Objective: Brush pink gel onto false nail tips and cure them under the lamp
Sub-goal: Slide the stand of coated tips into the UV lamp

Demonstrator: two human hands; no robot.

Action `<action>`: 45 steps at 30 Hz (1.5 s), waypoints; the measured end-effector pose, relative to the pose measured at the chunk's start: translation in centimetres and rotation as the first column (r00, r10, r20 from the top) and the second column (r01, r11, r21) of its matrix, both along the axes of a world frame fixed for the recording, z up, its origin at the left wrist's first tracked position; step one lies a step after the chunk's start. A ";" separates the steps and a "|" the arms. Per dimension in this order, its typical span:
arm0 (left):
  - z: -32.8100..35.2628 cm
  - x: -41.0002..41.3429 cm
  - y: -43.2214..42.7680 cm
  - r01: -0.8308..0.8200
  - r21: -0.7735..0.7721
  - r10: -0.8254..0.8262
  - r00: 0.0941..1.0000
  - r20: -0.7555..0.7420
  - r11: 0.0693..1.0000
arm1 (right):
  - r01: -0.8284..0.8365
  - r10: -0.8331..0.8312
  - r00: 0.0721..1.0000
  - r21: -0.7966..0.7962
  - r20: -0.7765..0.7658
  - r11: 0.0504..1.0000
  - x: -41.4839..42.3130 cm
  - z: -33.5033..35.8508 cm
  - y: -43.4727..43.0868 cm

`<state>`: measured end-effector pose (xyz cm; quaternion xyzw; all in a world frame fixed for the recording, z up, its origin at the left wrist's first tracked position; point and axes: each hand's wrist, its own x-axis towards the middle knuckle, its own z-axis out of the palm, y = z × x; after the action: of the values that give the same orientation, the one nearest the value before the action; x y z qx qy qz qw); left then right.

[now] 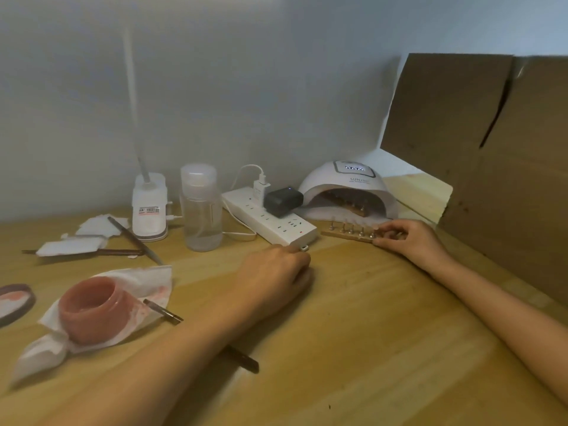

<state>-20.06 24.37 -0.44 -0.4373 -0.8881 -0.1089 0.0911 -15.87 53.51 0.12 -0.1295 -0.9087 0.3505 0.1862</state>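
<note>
your right grip (413, 241) pinches right end of nail tip strip (338, 235), lying crosswise; curing lamp (344, 183) just behind; left grip (273, 272) state unclear.

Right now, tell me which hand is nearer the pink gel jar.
Left. The left hand rests on the table to the right of the pink gel jar; the right hand is farther right, its fingers holding the nail-tip stand before the lamp.

pink gel jar (93, 310), white lamp (345, 187), brown cardboard (479, 149)
</note>
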 end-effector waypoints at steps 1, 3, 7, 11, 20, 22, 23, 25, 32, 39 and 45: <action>-0.1 0.0 -0.2 0.000 0.015 -0.001 1.000 0.024 1.000 | 0.010 -0.010 1.000 -0.011 -0.006 1.000 -0.4 -0.1 -0.3; -0.2 -0.2 -0.4 0.006 0.034 -0.009 0.997 0.081 0.999 | -0.019 0.019 1.000 -0.032 0.019 0.999 -0.7 -0.2 -0.7; -0.2 -0.3 -0.6 0.020 0.061 -0.027 0.993 0.113 0.998 | -0.034 0.051 0.991 -0.131 0.125 0.991 -1.1 1.0 0.3; -0.2 -0.1 -0.6 0.013 0.070 -0.021 0.993 0.119 0.997 | 0.157 -0.168 0.985 0.179 0.048 0.971 -3.7 0.8 0.5; 0.0 0.1 -0.7 -0.014 0.079 0.001 0.986 0.168 0.997 | 0.269 -0.333 0.940 0.453 0.068 0.850 -4.8 0.4 -2.1; -0.1 0.1 -0.7 -0.015 0.076 0.002 0.986 0.166 0.997 | 0.265 -0.320 0.946 0.422 0.062 0.867 -2.8 0.5 -1.6; -0.1 0.1 -0.8 -0.017 0.079 0.003 0.986 0.168 0.997 | 0.254 -0.307 0.949 0.412 0.068 0.875 -1.6 0.4 -1.1; -0.1 0.1 -0.7 -0.022 0.076 0.009 0.986 0.169 0.997 | 0.240 -0.300 0.950 0.403 0.092 0.883 1.3 0.4 0.3; 0.2 -0.1 -0.7 0.002 0.029 -0.007 0.988 0.152 1.000 | 0.339 -0.470 0.876 0.554 0.108 0.760 8.0 0.5 5.2; 0.2 0.2 -0.9 -0.003 0.021 0.000 0.990 0.144 1.000 | 0.455 -0.571 0.817 0.519 0.078 0.723 4.6 -0.1 6.4; 0.1 0.1 -0.8 0.005 0.037 -0.011 0.990 0.143 0.999 | 0.506 -0.633 0.766 0.500 0.114 0.702 -0.1 0.1 6.0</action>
<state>-19.94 23.56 -0.35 -0.4302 -0.8884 -0.1563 0.0347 -16.01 59.53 0.19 -0.4088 -0.8936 0.0377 0.1815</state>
